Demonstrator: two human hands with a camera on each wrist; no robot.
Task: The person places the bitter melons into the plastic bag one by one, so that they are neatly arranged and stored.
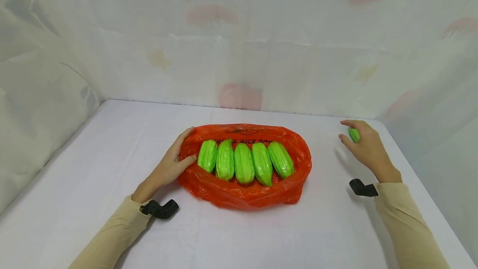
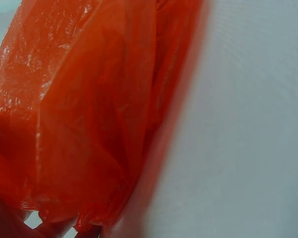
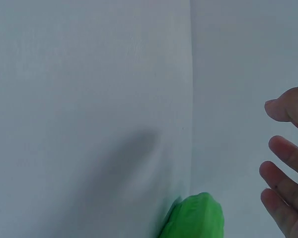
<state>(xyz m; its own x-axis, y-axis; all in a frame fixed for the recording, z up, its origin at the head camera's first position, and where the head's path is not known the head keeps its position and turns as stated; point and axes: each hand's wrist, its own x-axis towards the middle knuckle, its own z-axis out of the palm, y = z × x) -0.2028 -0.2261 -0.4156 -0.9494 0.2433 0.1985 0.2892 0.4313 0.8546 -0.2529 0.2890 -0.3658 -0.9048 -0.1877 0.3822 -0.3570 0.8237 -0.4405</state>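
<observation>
A red plastic bag (image 1: 242,196) lies with its mouth spread wide on the table, black print on its far inner side. Inside it, several bright green ridged gourds (image 1: 244,165) lie side by side in a row. My left hand (image 1: 169,165) holds the bag's left rim, thumb over the near part and fingers at the far part. Over at the right, my right hand (image 1: 367,144) hovers with fingers spread, holding nothing. Another green gourd (image 3: 196,218) lies beneath it near the table's far right corner, partly hidden by the hand in the head view.
The white table (image 1: 93,161) runs back to a pale patterned curtain (image 1: 284,69), which also hangs along the left and right sides. A black wrist mount (image 1: 160,209) sits on the left sleeve, and another black mount (image 1: 362,188) on the right.
</observation>
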